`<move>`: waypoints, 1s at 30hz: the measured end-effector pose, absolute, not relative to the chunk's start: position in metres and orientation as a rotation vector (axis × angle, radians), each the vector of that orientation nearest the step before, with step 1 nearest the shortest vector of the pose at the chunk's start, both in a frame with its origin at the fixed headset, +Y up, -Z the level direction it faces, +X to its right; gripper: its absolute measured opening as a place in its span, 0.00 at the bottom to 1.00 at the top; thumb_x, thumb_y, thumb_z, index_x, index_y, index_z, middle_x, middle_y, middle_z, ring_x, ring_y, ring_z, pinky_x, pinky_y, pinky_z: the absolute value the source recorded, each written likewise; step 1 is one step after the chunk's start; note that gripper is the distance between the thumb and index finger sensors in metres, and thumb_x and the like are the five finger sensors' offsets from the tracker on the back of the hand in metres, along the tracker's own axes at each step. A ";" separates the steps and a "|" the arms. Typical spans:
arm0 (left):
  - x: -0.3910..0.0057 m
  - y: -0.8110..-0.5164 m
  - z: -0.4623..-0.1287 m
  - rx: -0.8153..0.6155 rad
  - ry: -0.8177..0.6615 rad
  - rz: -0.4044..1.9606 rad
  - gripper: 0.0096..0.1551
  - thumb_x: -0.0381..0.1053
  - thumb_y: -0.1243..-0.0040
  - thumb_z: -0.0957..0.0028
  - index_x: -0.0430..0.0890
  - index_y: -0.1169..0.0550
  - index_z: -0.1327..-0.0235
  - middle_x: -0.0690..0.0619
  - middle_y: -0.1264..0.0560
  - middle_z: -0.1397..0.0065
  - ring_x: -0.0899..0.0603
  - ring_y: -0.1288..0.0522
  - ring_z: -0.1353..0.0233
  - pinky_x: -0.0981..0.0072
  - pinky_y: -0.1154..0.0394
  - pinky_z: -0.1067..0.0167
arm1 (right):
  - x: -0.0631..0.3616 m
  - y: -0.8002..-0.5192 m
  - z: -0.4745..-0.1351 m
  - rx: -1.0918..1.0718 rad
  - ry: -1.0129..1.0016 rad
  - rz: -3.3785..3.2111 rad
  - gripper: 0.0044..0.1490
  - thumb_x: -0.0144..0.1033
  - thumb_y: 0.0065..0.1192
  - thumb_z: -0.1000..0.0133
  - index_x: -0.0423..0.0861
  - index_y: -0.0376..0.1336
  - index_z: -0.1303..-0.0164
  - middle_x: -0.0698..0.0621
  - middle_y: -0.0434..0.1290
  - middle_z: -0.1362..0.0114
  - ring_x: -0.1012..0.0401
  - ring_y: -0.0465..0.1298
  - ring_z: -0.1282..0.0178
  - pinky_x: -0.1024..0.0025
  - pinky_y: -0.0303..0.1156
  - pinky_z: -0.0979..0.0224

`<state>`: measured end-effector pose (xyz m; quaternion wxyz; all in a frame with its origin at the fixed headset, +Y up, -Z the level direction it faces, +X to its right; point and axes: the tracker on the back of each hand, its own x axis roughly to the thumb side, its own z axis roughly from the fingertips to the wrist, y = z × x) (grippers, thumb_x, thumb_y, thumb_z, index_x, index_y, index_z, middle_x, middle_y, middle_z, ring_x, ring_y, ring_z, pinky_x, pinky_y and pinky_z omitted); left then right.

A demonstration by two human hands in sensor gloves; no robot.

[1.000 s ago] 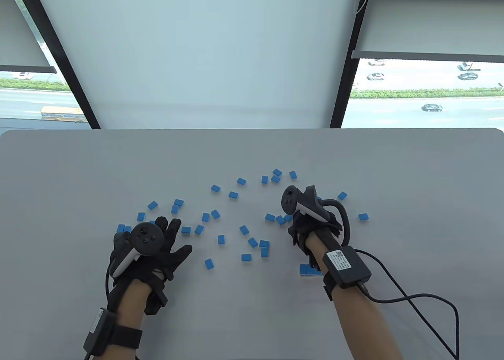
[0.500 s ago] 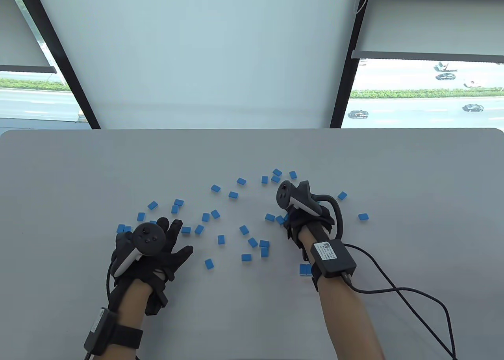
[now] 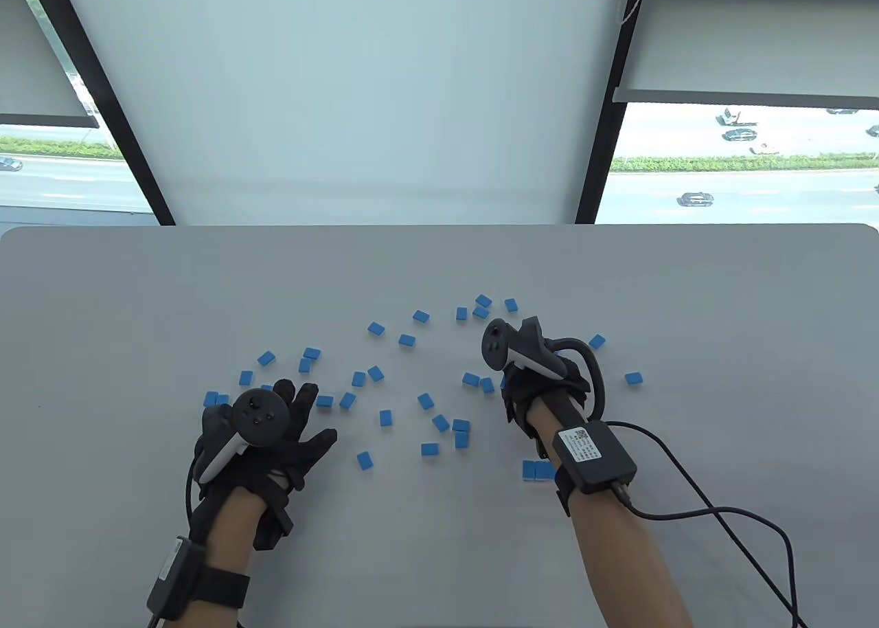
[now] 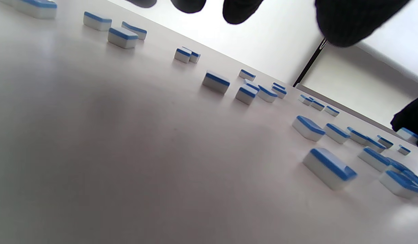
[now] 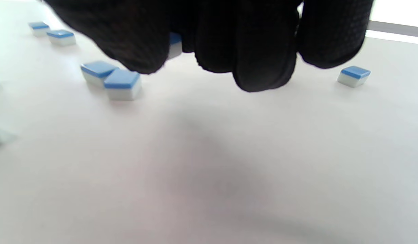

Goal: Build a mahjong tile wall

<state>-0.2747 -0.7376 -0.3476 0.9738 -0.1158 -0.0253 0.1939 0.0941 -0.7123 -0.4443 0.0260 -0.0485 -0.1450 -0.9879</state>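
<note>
Grey table (image 3: 439, 539), face-down blue-backed tiles (image 3: 426, 400), no legible writing

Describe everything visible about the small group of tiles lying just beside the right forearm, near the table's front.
The tile pair consists of two mahjong tiles with blue backs up and white bodies showing along their near sides, plastic by the look. They lie flat, side by side and touching, forming a short row on the grey table, apart from the scattered tiles further back. The right forearm overlaps their right end in the table view; whether it touches them cannot be told.
</note>
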 end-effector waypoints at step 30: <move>-0.276 -0.736 -0.346 -0.216 -0.052 0.399 0.51 0.75 0.48 0.55 0.59 0.45 0.18 0.49 0.52 0.13 0.28 0.54 0.18 0.23 0.60 0.33 | 0.201 -0.693 -0.320 -0.211 -0.068 -3.106 0.36 0.46 0.71 0.51 0.56 0.60 0.32 0.51 0.71 0.36 0.51 0.78 0.48 0.49 0.74 0.39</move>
